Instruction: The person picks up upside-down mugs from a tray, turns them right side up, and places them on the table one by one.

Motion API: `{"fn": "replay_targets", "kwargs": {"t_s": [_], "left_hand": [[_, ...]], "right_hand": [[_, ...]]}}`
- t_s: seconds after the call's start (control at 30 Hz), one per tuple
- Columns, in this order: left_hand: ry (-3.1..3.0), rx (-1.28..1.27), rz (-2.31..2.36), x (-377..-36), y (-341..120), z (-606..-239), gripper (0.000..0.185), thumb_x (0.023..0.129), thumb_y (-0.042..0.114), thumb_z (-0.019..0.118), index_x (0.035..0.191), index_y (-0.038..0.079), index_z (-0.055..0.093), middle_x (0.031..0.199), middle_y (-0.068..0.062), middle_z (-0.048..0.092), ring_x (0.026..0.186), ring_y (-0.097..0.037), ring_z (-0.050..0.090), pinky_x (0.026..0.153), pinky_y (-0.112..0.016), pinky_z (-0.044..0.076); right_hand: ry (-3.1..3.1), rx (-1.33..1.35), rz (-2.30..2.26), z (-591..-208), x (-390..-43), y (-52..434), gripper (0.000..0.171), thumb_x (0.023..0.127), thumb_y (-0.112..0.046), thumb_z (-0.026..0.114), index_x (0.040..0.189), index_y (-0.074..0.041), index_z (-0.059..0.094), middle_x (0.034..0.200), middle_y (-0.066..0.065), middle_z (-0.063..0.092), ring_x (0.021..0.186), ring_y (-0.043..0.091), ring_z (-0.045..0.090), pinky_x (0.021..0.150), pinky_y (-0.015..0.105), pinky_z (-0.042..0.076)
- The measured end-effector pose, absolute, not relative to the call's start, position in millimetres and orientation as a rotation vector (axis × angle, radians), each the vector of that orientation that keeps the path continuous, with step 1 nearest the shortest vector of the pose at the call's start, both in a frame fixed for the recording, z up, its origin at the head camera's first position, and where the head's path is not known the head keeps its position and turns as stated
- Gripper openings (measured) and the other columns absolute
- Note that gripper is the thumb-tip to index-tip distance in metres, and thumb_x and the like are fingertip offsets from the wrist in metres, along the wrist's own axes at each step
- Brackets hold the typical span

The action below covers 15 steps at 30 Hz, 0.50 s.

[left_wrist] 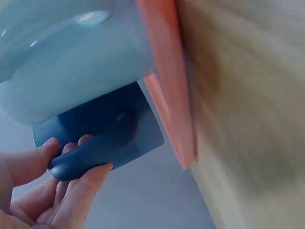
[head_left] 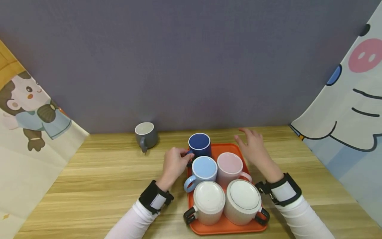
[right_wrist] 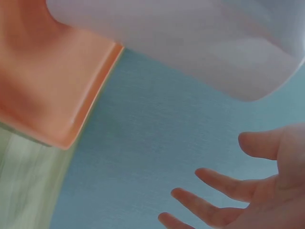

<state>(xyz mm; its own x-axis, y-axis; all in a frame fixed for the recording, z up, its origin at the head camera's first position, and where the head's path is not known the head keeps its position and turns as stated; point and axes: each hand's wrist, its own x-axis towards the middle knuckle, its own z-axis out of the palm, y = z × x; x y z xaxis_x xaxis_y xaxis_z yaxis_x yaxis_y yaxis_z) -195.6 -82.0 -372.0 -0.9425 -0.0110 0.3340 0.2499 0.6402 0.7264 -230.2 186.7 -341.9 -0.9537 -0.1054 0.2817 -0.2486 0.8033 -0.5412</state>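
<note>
An orange tray [head_left: 234, 227] on the wooden table carries several mugs. The dark blue mug [head_left: 199, 143] stands at the tray's far left corner. My left hand [head_left: 174, 163] pinches its handle [left_wrist: 93, 149], fingers curled round it. Next to it stand a light blue mug [head_left: 204, 167] and a pink mug [head_left: 229, 165]. Two white mugs [head_left: 209, 199] [head_left: 243, 197] stand upside down at the near end. My right hand [head_left: 252, 146] hovers over the tray's far right corner with its fingers [right_wrist: 224, 186] spread, holding nothing.
A grey mug [head_left: 145, 134] stands alone on the table [head_left: 104, 186] to the far left of the tray, near the purple back wall. Cartoon-printed cloth panels rise at the left [head_left: 27, 132] and right [head_left: 352, 126] sides.
</note>
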Motion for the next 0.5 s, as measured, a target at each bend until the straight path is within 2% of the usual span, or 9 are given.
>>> {"fn": "replay_targets", "kwargs": {"t_s": [0.27,0.5], "left_hand": [[-2.455,-0.168,-1.234,-197,-84,-361,0.011,0.079,0.016,0.076,0.074,0.006,0.075,0.061,-0.004,0.068,0.051,-0.006,0.058,0.047,-0.02,0.045],[-2.333,-0.158,-1.329,-202,-82,-351,0.009,0.079,0.014,0.076,0.077,0.005,0.076,0.064,-0.004,0.071,0.058,-0.015,0.067,0.053,-0.021,0.05]], "right_hand": [[-2.744,0.269,0.886,-336,-231,184,0.047,0.097,-0.025,0.052,0.134,0.002,0.045,0.134,0.034,0.043,0.123,0.054,0.033,0.099,0.064,0.028],[-2.733,0.275,0.885,-332,-232,182,0.047,0.097,-0.027,0.051,0.134,0.002,0.045,0.135,0.033,0.042,0.121,0.055,0.034,0.099,0.063,0.029]]}}
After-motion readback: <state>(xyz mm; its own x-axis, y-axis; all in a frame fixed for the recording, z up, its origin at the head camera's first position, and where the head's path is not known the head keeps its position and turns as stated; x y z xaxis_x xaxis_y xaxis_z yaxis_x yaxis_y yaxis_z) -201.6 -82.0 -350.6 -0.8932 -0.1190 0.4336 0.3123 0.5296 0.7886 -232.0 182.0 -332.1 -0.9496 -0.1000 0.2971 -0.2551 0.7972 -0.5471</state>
